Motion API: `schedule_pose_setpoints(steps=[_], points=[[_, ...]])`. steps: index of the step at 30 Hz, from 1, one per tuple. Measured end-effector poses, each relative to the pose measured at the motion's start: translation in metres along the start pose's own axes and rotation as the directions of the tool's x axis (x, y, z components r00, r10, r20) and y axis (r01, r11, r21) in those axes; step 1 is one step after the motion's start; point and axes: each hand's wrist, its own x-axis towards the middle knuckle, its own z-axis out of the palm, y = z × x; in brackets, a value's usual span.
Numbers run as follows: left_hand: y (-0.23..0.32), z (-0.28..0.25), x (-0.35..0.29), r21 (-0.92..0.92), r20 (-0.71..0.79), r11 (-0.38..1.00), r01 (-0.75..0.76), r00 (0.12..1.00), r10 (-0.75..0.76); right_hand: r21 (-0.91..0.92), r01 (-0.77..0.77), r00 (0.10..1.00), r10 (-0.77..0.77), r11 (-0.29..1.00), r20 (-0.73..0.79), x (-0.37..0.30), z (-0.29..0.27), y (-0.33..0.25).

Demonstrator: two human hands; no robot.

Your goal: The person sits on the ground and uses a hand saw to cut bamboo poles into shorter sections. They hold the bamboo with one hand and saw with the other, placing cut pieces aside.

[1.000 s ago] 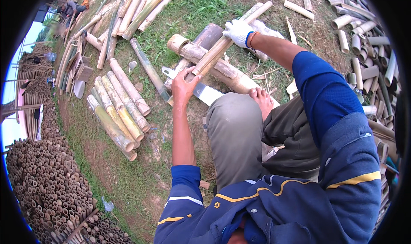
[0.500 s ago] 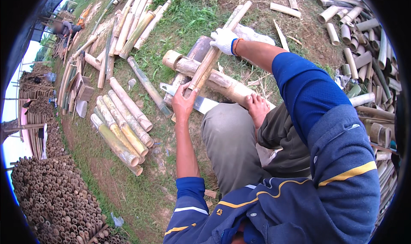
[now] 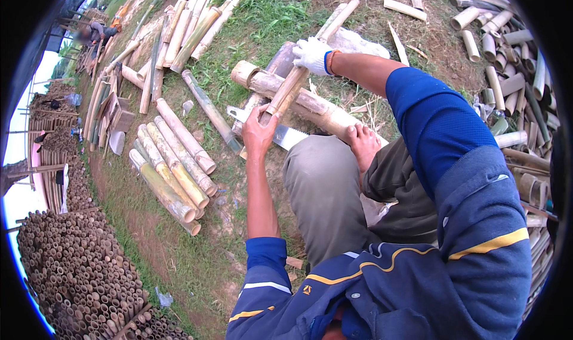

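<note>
Split bamboo pieces (image 3: 287, 92), laid together lengthwise, slant away from me between my hands. My bare left hand (image 3: 259, 129) is closed around their near end, thumb on one side and fingers on the other. Farther up, my right hand (image 3: 311, 55), in a white knit glove, is wrapped round them. Beneath crosses a thick bamboo pole (image 3: 325, 117), with my bare foot (image 3: 363, 144) resting against it. A saw blade (image 3: 289, 138) lies beside my left hand, partly hidden by it; its handle cannot be made out. Another dark bamboo pole (image 3: 280, 61) lies under the crossing.
Cut bamboo lengths (image 3: 173, 164) lie in a row at the left, with more bamboo (image 3: 197, 27) beyond. Bamboo pieces (image 3: 516, 59) are heaped at the right. A large stack of bamboo tubes (image 3: 83, 268) fills the lower left. A person (image 3: 100, 33) is far off at the upper left.
The whole view has shifted slightly, so things appear a little farther right. Both hands keep their grip on the bamboo pieces, with little visible movement.
</note>
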Motion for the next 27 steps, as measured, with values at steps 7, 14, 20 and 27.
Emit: schedule_pose_setpoints(steps=[7, 14, 20, 27], points=[[0.004, -0.002, 0.001, 0.000, 0.019, 1.000, -0.022, 1.000, 0.022, 0.010, -0.048, 0.999, 0.048, 0.999, -0.007, 0.004, 0.005, 0.007], [0.001, -0.006, -0.003, -0.024, 0.022, 1.000, -0.009, 1.000, 0.010, -0.033, -0.023, 0.989, 0.027, 0.999, 0.147, 0.018, -0.012, -0.003], [-0.001, -0.011, -0.001, 0.047, 0.056, 0.999, -0.023, 0.998, 0.020, -0.014, -0.020, 0.988, 0.022, 1.000, 0.152, 0.022, 0.001, -0.007], [-0.005, -0.012, 0.003, 0.092, 0.044, 0.996, -0.001, 0.999, -0.003, 0.230, -0.276, 0.961, 0.277, 0.933, 0.028, 0.028, 0.013, 0.005]])
